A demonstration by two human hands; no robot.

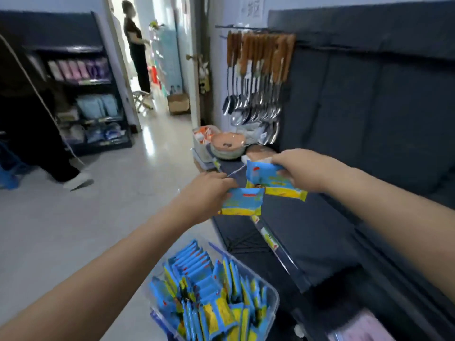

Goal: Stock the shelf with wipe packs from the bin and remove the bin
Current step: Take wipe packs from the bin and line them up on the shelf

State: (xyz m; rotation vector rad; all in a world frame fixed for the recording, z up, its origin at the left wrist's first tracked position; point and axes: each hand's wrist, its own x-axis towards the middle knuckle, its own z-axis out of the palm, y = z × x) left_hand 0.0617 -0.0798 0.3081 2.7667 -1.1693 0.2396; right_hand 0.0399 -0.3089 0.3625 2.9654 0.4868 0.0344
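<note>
While stocking is under way, your left hand (209, 187) and right hand (299, 169) each clamp a flat blue-and-yellow plastic wipe pack (242, 201).
The left hand's pack hangs lower and the right hand's pack (270, 179) higher, with their corners overlapping above the bare dark blue-grey shelf board (307, 232). Below your arms, the clear plastic bin (272, 289) stands crowded with upright packs. Next, I judge, lay both packs on the board, release them, then reach down again.

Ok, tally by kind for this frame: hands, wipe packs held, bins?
Hands: 2 (left hand, right hand)
Held wipe packs: 2 (left pack, right pack)
Clear bin: 1
Total: 5, loose packs inside uncounted
</note>
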